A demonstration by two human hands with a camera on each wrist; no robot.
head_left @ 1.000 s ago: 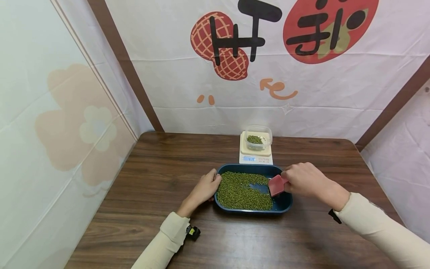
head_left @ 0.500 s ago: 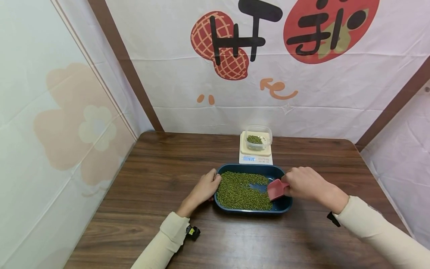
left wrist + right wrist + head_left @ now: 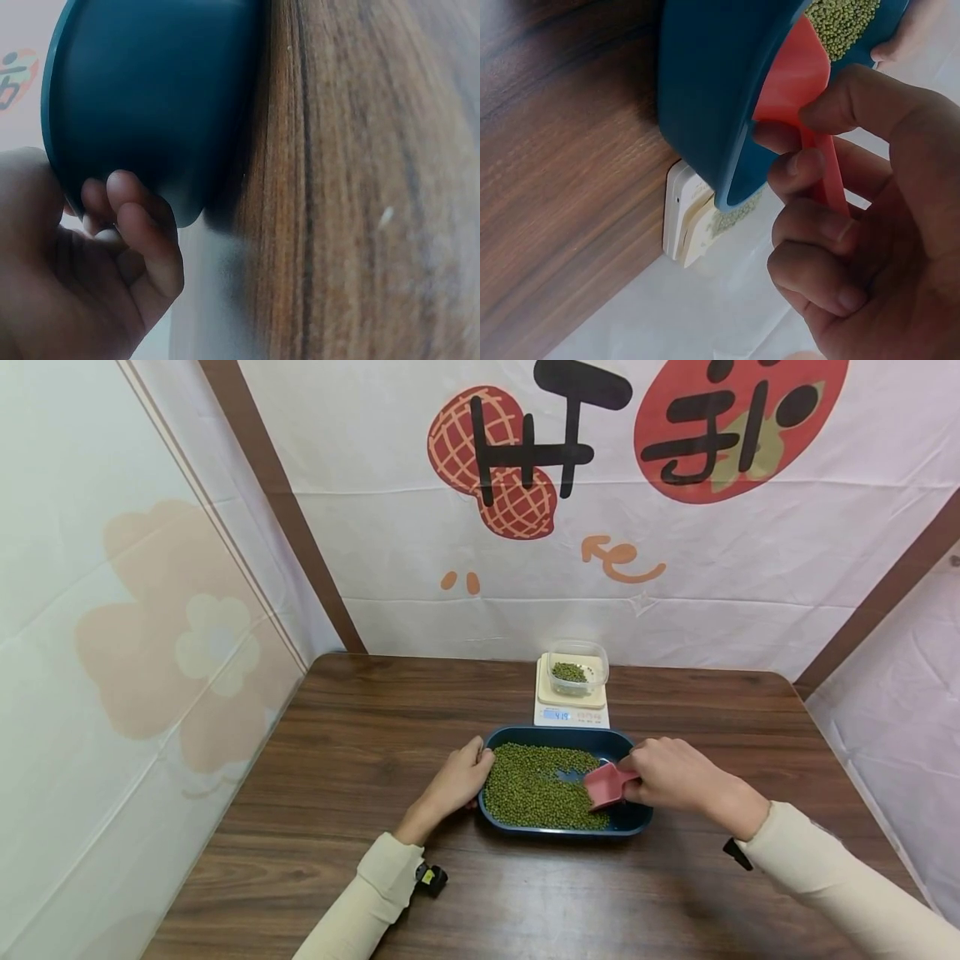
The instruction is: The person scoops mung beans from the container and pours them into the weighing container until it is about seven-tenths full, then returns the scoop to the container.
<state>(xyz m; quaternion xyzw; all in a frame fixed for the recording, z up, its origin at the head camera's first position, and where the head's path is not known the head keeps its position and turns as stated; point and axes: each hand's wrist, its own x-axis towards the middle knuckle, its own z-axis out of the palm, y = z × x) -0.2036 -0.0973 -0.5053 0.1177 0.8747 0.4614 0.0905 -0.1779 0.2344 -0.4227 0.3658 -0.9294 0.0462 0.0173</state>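
Note:
A dark blue tray on the table holds a broad layer of green mung beans. My left hand grips the tray's left end, thumb over the rim and fingers curled against the outer wall, as the left wrist view shows. With my right hand I hold a pink scoop by its handle, fingers and thumb around it. The scoop's front edge meets the beans in the right part of the tray. In the right wrist view the scoop reaches over the tray's rim.
Behind the tray stands a white kitchen scale with a lit display. On it sits a clear plastic container with a small heap of mung beans. A printed cloth hangs behind the wooden table.
My right hand has moved down and a little left, bringing the scoop from the bare right end of the tray to the beans. The left hand stays on the tray.

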